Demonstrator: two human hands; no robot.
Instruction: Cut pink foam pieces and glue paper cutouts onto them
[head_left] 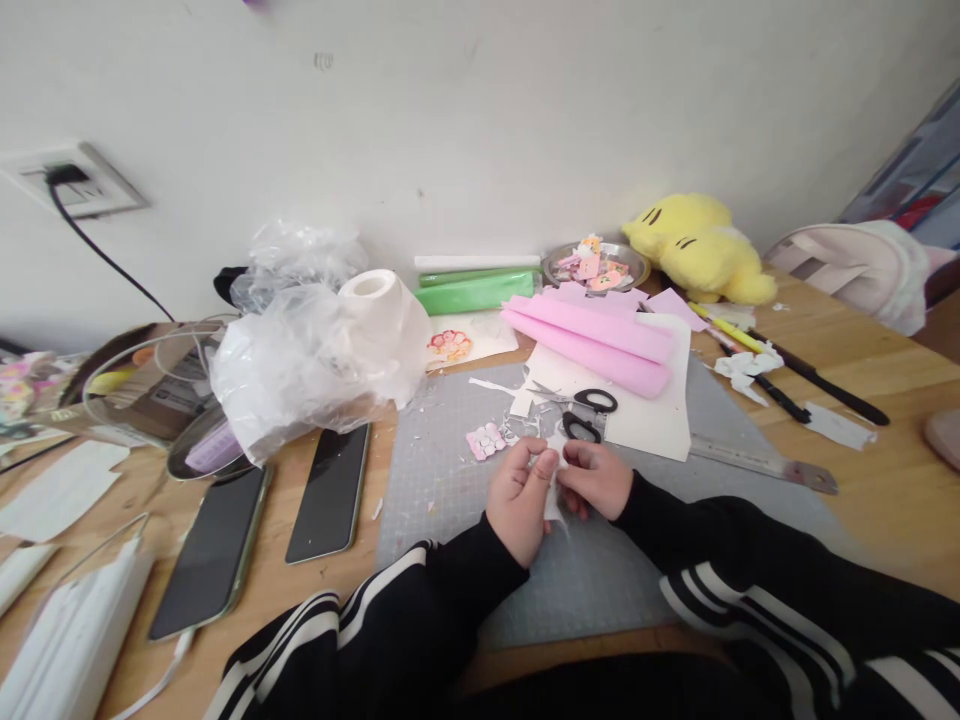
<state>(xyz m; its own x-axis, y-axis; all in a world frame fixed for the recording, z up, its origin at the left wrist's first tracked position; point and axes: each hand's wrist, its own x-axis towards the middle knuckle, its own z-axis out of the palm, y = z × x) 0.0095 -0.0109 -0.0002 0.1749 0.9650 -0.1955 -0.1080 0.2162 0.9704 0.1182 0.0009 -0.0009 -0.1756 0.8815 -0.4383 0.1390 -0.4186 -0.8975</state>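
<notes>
**Both hands pinch one paper scrap over the mat**

A small white paper scrap (554,492) sits between the two hands, just above the near middle of the grey cutting mat (442,490). The left hand (519,505) presses thumb and forefinger together on its left edge; the right hand (596,478) has its fingers curled in and pinches the other edge. The two hands touch.

Just beyond the knuckles lies one pair of black-handled scissors (589,402), with one pink sticker sheet (486,440) to its left and paper trimmings scattered around. Behind the scissors, a white sheet (654,425) carries one pink roll (592,345). One metal ruler (757,462) runs along the mat's right side, near the right sleeve.

The mat's near left part is bare apart from crumbs of paper — the freest room near the hands. Its left edge is flanked by two dark phones (330,490) (214,550), lying face up side by side on the desk (870,350).

Farther back stand one toilet roll (375,300) against a crumpled plastic bag (292,365), one green roll (476,290), one bowl of small stickers (637,262) and one yellow plush toy (701,245) — all near the wall. Two black pens (821,382) (776,397) lie at the right, well apart from the hands.
</notes>
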